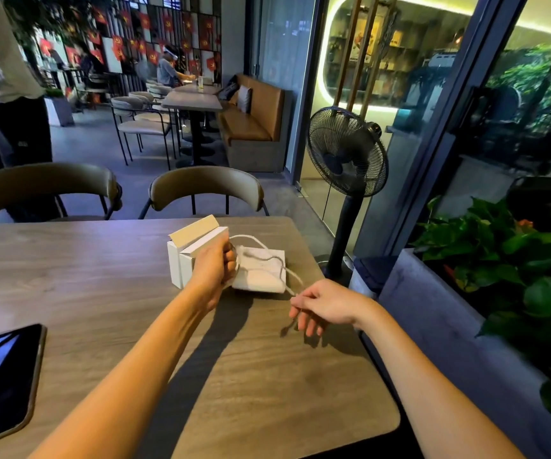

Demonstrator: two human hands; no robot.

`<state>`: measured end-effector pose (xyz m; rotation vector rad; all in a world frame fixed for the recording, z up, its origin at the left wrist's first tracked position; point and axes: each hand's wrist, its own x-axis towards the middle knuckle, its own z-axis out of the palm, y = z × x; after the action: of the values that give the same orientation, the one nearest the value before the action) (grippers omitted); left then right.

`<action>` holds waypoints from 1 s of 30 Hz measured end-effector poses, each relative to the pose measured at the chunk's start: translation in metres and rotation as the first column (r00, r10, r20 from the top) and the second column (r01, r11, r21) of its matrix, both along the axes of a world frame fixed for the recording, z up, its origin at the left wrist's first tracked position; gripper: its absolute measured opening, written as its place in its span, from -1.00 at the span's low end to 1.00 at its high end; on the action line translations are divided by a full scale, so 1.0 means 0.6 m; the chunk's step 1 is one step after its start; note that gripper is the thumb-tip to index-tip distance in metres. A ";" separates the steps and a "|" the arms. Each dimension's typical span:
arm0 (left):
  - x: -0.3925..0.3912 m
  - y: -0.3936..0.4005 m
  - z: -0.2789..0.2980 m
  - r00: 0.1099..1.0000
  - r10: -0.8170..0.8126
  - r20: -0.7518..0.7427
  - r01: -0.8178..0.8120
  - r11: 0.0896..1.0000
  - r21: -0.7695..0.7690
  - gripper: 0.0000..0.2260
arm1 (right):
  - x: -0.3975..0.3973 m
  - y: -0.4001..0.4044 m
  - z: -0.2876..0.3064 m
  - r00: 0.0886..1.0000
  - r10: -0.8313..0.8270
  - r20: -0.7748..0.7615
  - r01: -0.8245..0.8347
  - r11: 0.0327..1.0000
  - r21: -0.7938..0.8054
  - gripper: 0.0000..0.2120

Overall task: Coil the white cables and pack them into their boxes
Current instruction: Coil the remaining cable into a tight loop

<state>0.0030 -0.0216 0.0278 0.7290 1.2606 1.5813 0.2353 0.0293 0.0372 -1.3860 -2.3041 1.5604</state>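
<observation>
Coiling underway | left hand (216,265) fisted on white cable (279,260) | right hand (322,304) pinches its tail | boxes (198,251) open, unpacked

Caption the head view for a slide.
Left hand grips coiled white cable beside open white cardboard boxes; right hand pinches its free end.

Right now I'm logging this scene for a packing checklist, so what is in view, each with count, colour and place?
table: one, wood-grain brown, foreground
boxes: two, white, upright, table centre, one flap open
flat box: one, white, right of those
cable: one, white, across the flat box
phone: one, black, table's left edge
chairs: two, olive, behind the table
fan: one, black, right of the table
plants: green, far right
hands: left fisted on cable, right pinching it
</observation>
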 end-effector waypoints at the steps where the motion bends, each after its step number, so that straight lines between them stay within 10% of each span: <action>1: 0.002 -0.001 -0.001 0.998 0.019 -0.067 -0.021 1.000 -0.022 -0.64 | -0.001 -0.004 0.009 0.999 0.039 -0.005 -0.039 0.999 -0.021 -0.67; 7: 0.020 -0.017 0.012 0.951 -0.162 -0.264 0.150 0.987 -0.063 -0.64 | -0.019 -0.027 0.061 0.951 -0.060 -0.302 0.112 0.981 0.158 -0.71; 10: 0.039 -0.025 0.028 0.890 -0.302 -0.342 0.296 0.953 -0.070 -0.64 | -0.049 -0.026 0.055 0.864 -0.145 -0.481 0.411 0.756 0.510 -0.78; 14: 0.053 -0.027 0.048 0.900 -0.426 -0.097 0.427 0.904 -0.007 -0.63 | -0.069 -0.024 0.030 0.944 0.009 -0.331 0.234 0.687 0.688 -0.81; 18: 0.041 -0.029 0.052 0.796 -0.509 0.327 0.472 0.861 0.189 -0.63 | -0.075 -0.029 0.025 0.863 -0.067 -0.501 0.315 0.847 0.429 -0.70; 22: 0.035 -0.030 0.057 0.695 -0.577 0.429 0.435 0.813 0.387 -0.70 | -0.088 -0.041 0.015 0.764 -0.288 -0.577 0.387 0.921 0.053 -0.63; 25: 0.037 -0.023 0.068 0.784 -0.413 0.464 0.228 0.886 0.403 -0.71 | -0.092 -0.064 0.001 0.904 -0.221 -0.367 0.241 0.970 0.011 -0.65; 28: 0.028 -0.010 0.052 0.993 -0.119 -0.006 0.114 0.942 0.315 -0.68 | -0.093 -0.091 0.000 0.993 0.052 -0.108 -0.043 0.996 0.082 -0.68; 30: 0.027 -0.010 0.031 0.829 0.054 -0.556 0.124 0.953 0.277 -0.67 | -0.089 -0.099 0.013 0.991 0.117 -0.062 -0.113 0.992 0.061 -0.71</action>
<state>0.0195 -0.0275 0.0466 1.4918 1.4088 1.6037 0.1819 -0.0302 0.0452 -1.1918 -2.4089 1.5302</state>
